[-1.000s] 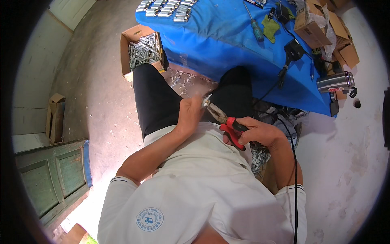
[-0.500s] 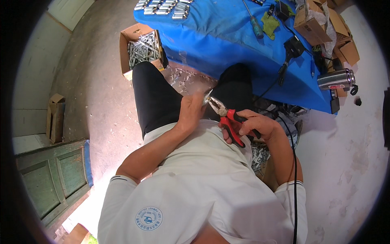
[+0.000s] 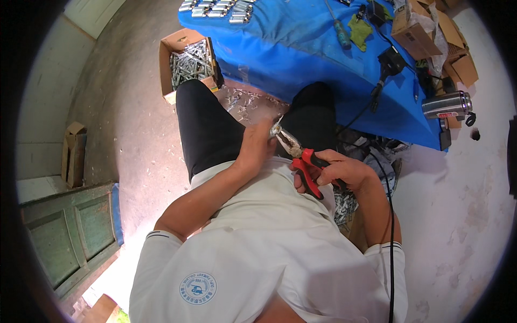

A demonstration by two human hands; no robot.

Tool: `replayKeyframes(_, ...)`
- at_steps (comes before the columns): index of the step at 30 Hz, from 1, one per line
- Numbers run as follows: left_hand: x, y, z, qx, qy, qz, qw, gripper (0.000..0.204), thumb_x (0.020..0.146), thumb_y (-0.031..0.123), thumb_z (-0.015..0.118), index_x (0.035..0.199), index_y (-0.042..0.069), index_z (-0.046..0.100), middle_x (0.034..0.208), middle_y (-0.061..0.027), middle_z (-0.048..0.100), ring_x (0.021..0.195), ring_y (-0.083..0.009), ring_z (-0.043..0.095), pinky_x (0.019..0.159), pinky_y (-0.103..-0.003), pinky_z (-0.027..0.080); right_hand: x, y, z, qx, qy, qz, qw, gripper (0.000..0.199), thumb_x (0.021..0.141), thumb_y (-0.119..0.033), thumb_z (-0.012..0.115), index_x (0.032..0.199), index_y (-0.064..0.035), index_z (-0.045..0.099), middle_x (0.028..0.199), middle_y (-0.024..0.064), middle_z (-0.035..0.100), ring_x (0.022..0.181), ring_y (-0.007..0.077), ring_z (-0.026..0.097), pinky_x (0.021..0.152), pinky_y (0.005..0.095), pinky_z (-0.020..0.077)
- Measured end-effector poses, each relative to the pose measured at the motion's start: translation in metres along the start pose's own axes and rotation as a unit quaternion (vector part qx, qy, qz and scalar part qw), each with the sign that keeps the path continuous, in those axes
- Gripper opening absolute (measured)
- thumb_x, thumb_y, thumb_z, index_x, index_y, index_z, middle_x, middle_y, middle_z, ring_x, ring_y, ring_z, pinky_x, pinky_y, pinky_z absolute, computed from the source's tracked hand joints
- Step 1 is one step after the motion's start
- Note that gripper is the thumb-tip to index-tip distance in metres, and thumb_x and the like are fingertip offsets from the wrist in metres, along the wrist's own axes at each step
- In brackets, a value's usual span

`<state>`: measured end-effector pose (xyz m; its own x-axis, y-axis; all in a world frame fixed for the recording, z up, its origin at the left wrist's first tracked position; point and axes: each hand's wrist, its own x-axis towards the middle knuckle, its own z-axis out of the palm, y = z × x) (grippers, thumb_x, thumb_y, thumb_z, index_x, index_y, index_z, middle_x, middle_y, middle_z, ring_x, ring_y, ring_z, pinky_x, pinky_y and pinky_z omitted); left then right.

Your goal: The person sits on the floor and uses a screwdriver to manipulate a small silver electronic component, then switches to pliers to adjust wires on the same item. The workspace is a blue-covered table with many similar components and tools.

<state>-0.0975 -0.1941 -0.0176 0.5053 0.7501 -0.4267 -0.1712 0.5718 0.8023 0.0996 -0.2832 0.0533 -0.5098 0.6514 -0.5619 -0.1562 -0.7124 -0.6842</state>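
My right hand (image 3: 344, 168) is wrapped round the red and black handles of a pair of pliers (image 3: 309, 161), whose jaws point up and to the left. My left hand (image 3: 255, 141) is closed on a small shiny metal piece (image 3: 276, 129), most of it hidden by the fingers. The pliers' jaw tips are at the end of that piece, over my lap. Whether the jaws grip it or only touch it, I cannot tell. Both hands are held between my knees and my shirt.
A cardboard box (image 3: 164, 62) full of metal pieces stands beyond my left knee. The blue-covered table (image 3: 269, 59) ahead holds rows of silver cylinders (image 3: 215, 9), a screwdriver (image 3: 341, 33) and a steel flask (image 3: 447, 104). A black cable (image 3: 391, 237) runs beside my right arm.
The pliers and my right hand have shifted slightly down and right. My left hand has moved a little to the right, still closed on the small metal piece.
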Motion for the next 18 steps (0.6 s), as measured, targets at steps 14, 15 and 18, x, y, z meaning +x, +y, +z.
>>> replayKeyframes(14, -0.002, 0.0, 0.003, 0.05, 0.014, 0.049, 0.997, 0.053, 0.095, 0.042, 0.04, 0.055, 0.009, 0.04, 0.046, 0.0018, 0.034, 0.039, -0.0073, 0.026, 0.038, -0.024, 0.019, 0.0, -0.002, 0.009, -0.045, 0.034, 0.001, 0.998, 0.053, 0.063, -0.007, 0.055, 0.115, 0.0062, 0.054, 0.092, 0.0115, 0.063, 0.081, 0.0184, 0.06, 0.072, 0.0285, 0.0478)
replayKeyframes(15, -0.001, -0.001, 0.002, 0.051, 0.012, 0.051, 0.997, 0.053, 0.095, 0.042, 0.04, 0.055, 0.009, 0.04, 0.046, 0.0017, 0.034, 0.039, -0.0074, 0.026, 0.038, -0.024, 0.019, 0.0, -0.002, 0.012, -0.08, 0.042, -0.01, 0.996, 0.049, 0.066, -0.008, 0.055, 0.114, 0.0047, 0.055, 0.091, 0.0097, 0.063, 0.079, 0.0169, 0.059, 0.069, 0.0273, 0.0471)
replayKeyframes(18, 0.001, -0.003, 0.001, 0.048, 0.013, 0.049, 0.998, 0.053, 0.095, 0.043, 0.041, 0.054, 0.009, 0.04, 0.047, 0.0014, 0.034, 0.039, -0.0076, 0.026, 0.038, -0.024, 0.02, 0.001, 0.004, 0.015, -0.119, 0.061, -0.029, 0.991, 0.043, 0.07, -0.01, 0.056, 0.111, 0.003, 0.055, 0.09, 0.0072, 0.062, 0.077, 0.0144, 0.057, 0.064, 0.026, 0.0455)
